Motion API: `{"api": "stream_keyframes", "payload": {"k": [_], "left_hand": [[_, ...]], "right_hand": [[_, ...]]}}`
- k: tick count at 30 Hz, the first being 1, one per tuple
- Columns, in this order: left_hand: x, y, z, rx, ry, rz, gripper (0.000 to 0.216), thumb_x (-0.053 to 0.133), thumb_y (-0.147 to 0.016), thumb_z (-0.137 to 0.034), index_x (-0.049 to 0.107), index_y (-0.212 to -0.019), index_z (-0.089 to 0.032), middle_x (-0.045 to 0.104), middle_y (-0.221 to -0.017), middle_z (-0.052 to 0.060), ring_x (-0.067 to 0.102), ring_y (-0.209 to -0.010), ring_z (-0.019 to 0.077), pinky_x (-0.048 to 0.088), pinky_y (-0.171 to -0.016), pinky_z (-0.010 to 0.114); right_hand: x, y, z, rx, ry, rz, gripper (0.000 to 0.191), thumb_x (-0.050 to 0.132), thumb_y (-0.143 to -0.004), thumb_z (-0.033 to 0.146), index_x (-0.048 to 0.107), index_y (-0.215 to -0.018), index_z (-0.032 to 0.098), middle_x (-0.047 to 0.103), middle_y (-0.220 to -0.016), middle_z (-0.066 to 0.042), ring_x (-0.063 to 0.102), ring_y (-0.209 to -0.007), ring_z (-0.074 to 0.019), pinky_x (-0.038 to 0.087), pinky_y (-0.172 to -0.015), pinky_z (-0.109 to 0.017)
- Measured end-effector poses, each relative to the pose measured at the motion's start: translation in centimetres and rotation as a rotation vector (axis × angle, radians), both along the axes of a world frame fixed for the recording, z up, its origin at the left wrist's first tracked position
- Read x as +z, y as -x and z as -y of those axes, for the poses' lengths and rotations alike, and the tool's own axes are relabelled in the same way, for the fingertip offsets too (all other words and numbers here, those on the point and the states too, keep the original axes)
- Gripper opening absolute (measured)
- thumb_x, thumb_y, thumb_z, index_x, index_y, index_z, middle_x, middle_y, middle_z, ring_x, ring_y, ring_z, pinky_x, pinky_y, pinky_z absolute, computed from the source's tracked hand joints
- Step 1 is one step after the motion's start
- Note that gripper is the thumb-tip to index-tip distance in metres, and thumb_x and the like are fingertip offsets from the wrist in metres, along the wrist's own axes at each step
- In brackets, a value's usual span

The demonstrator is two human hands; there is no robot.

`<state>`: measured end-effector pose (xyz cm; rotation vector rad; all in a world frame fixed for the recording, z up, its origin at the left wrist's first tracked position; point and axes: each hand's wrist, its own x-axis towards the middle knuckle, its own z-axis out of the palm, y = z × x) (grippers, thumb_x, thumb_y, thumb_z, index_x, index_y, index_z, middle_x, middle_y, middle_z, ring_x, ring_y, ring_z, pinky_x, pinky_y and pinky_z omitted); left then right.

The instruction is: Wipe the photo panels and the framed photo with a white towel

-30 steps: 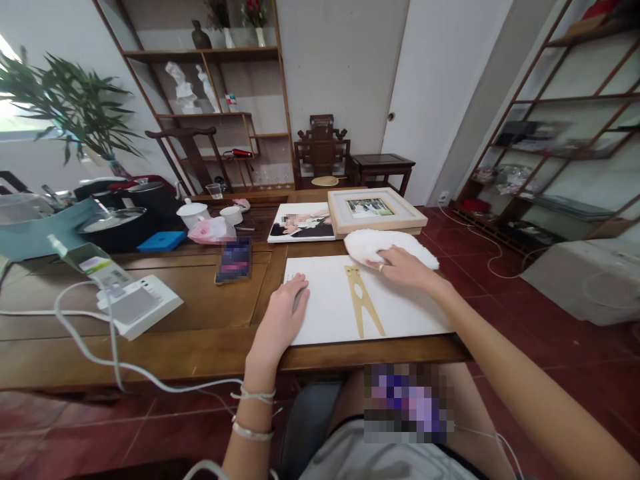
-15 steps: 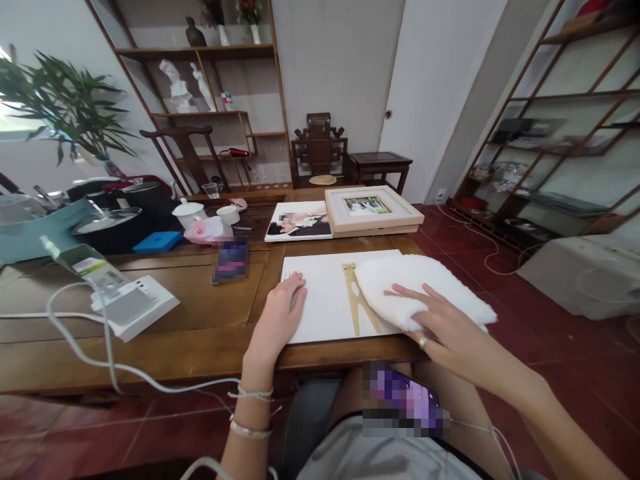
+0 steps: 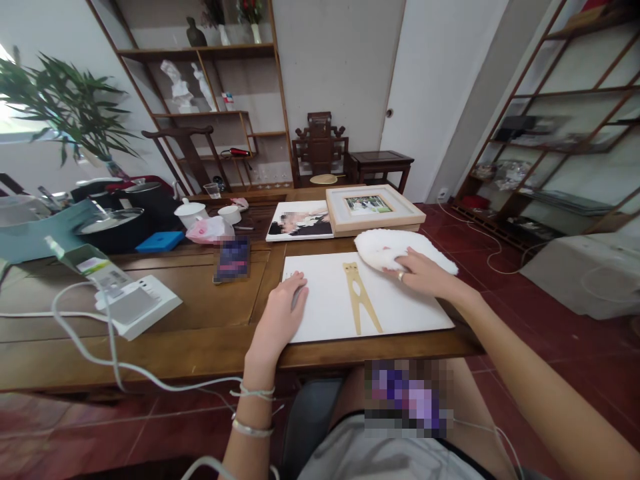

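Observation:
A white panel (image 3: 320,307) lies flat near the table's front edge. On its surface is a gold, long-legged cat-like shape (image 3: 367,308); whether it is printed or a loose piece I cannot tell. My left hand (image 3: 281,312) rests on the panel's left edge, fingers laid out and holding nothing. With my right hand (image 3: 424,272) I grip a fluffy white cloth (image 3: 373,241) at the panel's far right corner. The cloth covers that corner and part of the edge, and some of my fingers sink into its folds.
Behind the panel lie a photo print (image 3: 300,223) and a light wooden picture frame (image 3: 410,215). To the left are a phone (image 3: 233,260), an opened white box (image 3: 155,300), a blue box (image 3: 159,241) and a looping white cable (image 3: 145,379). Another phone (image 3: 410,397) rests on my lap.
My right hand has moved the white cloth away from me, toward the panel's far right corner. The panel's near right part and the whole gold shape now show. My left hand stays put.

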<state>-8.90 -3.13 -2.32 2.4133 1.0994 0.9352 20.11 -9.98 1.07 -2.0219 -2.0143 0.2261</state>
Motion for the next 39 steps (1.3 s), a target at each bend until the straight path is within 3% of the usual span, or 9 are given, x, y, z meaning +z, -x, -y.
{"api": "stream_keyframes", "payload": {"k": [4, 7, 13, 18, 21, 25, 34, 39], "left_hand": [[0.1, 0.0, 0.0, 0.01, 0.014, -0.008, 0.026, 0.046, -0.086, -0.021, 0.063, -0.103, -0.011, 0.062, -0.12, 0.015, 0.054, -0.118, 0.024, 0.039, -0.103, 0.041], [0.1, -0.1, 0.0, 0.016, 0.021, -0.01, 0.026, 0.047, -0.086, -0.021, 0.063, -0.103, -0.011, 0.061, -0.121, 0.016, 0.054, -0.118, 0.0244, 0.039, -0.103, 0.041], [0.1, 0.0, 0.0, 0.001, 0.002, -0.001, 0.024, 0.046, -0.086, -0.021, 0.063, -0.102, -0.013, 0.063, -0.119, 0.015, 0.054, -0.117, 0.0246, 0.04, -0.102, 0.042], [0.1, 0.0, 0.1, -0.002, -0.012, 0.003, 0.024, 0.046, -0.087, -0.021, 0.063, -0.101, -0.014, 0.063, -0.118, 0.014, 0.055, -0.117, 0.024, 0.04, -0.102, 0.041], [0.2, -0.1, 0.2, 0.005, -0.01, -0.004, 0.024, 0.046, -0.087, -0.021, 0.063, -0.101, -0.014, 0.063, -0.118, 0.014, 0.055, -0.117, 0.0242, 0.041, -0.102, 0.042], [0.1, 0.0, 0.1, 0.003, -0.008, -0.003, 0.024, 0.046, -0.087, -0.022, 0.063, -0.102, -0.014, 0.063, -0.119, 0.014, 0.054, -0.117, 0.0246, 0.04, -0.102, 0.042], [0.4, -0.1, 0.2, 0.015, 0.02, -0.015, 0.025, 0.045, -0.087, -0.022, 0.063, -0.102, -0.013, 0.061, -0.121, 0.016, 0.053, -0.118, 0.0257, 0.039, -0.102, 0.044], [0.4, -0.1, 0.2, 0.014, 0.026, -0.017, 0.026, 0.046, -0.087, -0.022, 0.063, -0.102, -0.012, 0.061, -0.121, 0.016, 0.053, -0.119, 0.026, 0.039, -0.103, 0.045]], "right_hand": [[0.2, -0.6, -2.4, 0.014, -0.002, 0.002, 0.035, 0.035, -0.086, 0.044, 0.053, -0.067, 0.022, 0.064, -0.078, -0.006, 0.056, -0.098, -0.0302, 0.036, -0.094, -0.045], [0.2, -0.2, -1.8, 0.011, -0.019, 0.002, 0.031, 0.036, -0.086, 0.039, 0.057, -0.072, 0.021, 0.066, -0.091, -0.009, 0.05, -0.111, -0.0317, 0.035, -0.096, -0.046], [-0.2, 1.9, 4.3, 0.029, -0.051, 0.02, 0.023, 0.039, -0.082, 0.027, 0.061, -0.078, 0.018, 0.047, -0.136, -0.01, 0.035, -0.13, -0.0287, 0.022, -0.109, -0.047], [0.2, 3.8, 9.8, 0.066, -0.022, 0.017, 0.019, 0.041, -0.079, 0.021, 0.058, -0.07, 0.02, 0.04, -0.142, -0.006, 0.027, -0.134, -0.0279, 0.021, -0.11, -0.051], [0.3, 4.8, 11.2, 0.091, -0.024, 0.039, 0.019, 0.041, -0.074, 0.014, 0.058, -0.068, 0.02, 0.041, -0.141, -0.005, 0.025, -0.135, -0.0257, 0.019, -0.111, -0.052], [0.2, 5.5, 9.8, 0.08, -0.066, 0.059, 0.023, 0.039, -0.076, 0.012, 0.061, -0.075, 0.019, 0.045, -0.138, -0.01, 0.028, -0.134, -0.0241, 0.019, -0.11, -0.054], [-0.3, 4.6, 1.0, 0.008, -0.052, 0.16, 0.032, 0.034, -0.079, 0.012, 0.063, -0.095, 0.014, 0.045, -0.138, -0.014, 0.025, -0.135, -0.0256, 0.02, -0.104, -0.059], [-0.1, 6.3, 1.6, -0.037, -0.079, 0.202, 0.032, 0.036, -0.079, 0.011, 0.064, -0.093, 0.013, 0.045, -0.137, -0.014, 0.027, -0.134, -0.0264, 0.023, -0.104, -0.057]]}}
